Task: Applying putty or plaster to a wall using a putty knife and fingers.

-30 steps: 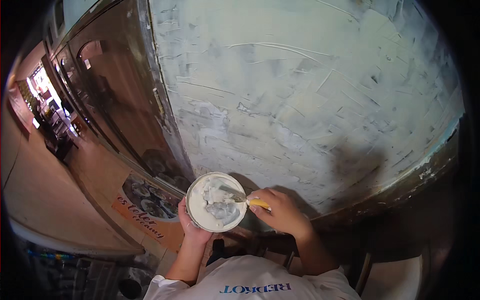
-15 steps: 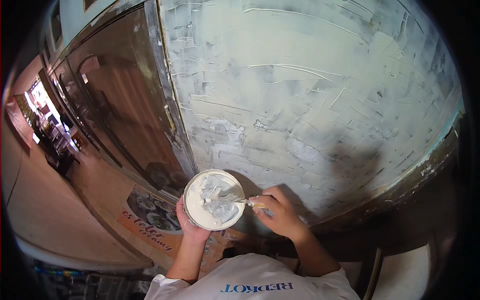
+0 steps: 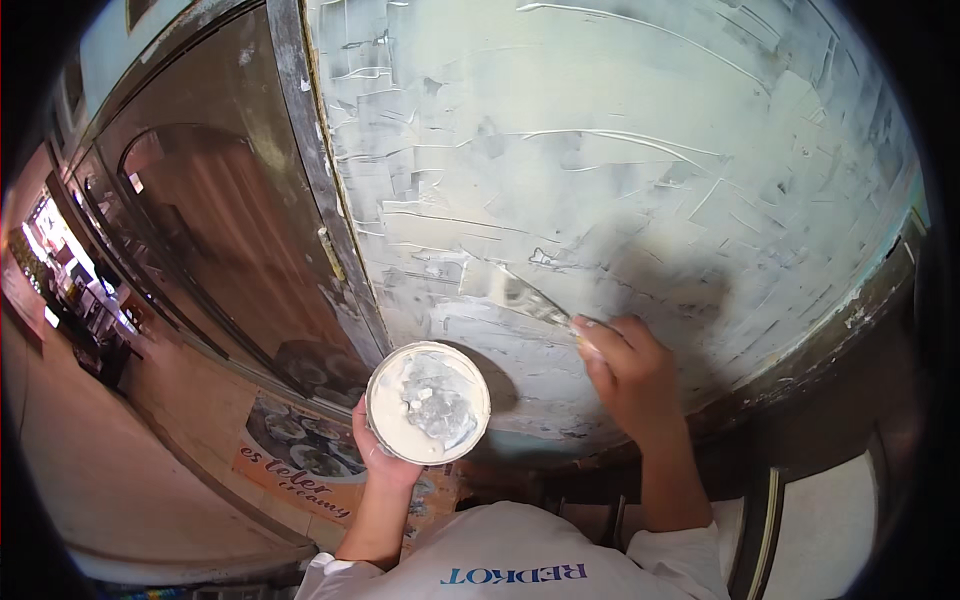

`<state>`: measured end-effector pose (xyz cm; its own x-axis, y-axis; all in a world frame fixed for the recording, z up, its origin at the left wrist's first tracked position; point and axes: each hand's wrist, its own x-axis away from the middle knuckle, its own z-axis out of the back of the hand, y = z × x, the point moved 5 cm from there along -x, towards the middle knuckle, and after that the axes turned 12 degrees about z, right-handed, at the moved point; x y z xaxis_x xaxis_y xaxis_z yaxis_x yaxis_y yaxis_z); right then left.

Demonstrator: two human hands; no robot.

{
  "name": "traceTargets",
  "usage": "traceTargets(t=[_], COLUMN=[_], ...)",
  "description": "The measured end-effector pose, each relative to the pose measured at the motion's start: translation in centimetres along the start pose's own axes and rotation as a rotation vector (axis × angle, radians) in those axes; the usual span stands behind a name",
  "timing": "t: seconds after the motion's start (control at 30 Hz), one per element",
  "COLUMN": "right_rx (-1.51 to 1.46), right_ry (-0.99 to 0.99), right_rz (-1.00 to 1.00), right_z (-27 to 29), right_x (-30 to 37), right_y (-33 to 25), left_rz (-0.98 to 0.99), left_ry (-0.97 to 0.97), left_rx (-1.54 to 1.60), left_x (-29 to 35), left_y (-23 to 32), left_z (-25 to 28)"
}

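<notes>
My left hand (image 3: 385, 458) is wrapped round the side of a round tub (image 3: 374, 432) of off-white wall putty (image 3: 400, 425). A scraped patch shows greyish in the middle of the putty. In my right hand (image 3: 635, 370) is a putty knife (image 3: 525, 298), gripped by its handle. Its wide blade, smeared with putty, is against or very close to the wall (image 3: 560, 80), above and to the right of the tub; whether it touches I cannot tell. Pale putty covers the wall in uneven strokes, with ridges and darker grey patches.
A dark wooden frame (image 3: 300, 130) with a brown glazed panel (image 3: 215, 220) borders the wall on the left. Below lies a printed orange banner (image 3: 290, 485) on the floor. A dark ledge (image 3: 850, 325) runs along the wall's lower right, and a passage opens far left.
My right hand has lifted the putty knife out of the tub and brought it up and right to the wall. The tub stays almost in place in my left hand.
</notes>
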<state>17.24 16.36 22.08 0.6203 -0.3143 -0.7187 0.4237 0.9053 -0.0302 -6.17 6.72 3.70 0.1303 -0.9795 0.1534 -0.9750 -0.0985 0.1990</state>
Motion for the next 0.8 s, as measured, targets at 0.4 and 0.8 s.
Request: traceTargets(t=[0.4, 0.8], right_rx=[0.046, -0.061], right_ry=[-0.037, -0.098], right_rz=[0.043, 0.094], right_z=[-1.1, -2.9], right_x=[-2.6, -3.3], right_y=[-1.3, -3.4], left_rz=[0.059, 0.123], left_ry=[-0.012, 0.050], left_rx=[-0.053, 0.019], left_x=[-1.3, -1.5], left_y=[-0.4, -0.1], left_z=[-0.6, 1.7])
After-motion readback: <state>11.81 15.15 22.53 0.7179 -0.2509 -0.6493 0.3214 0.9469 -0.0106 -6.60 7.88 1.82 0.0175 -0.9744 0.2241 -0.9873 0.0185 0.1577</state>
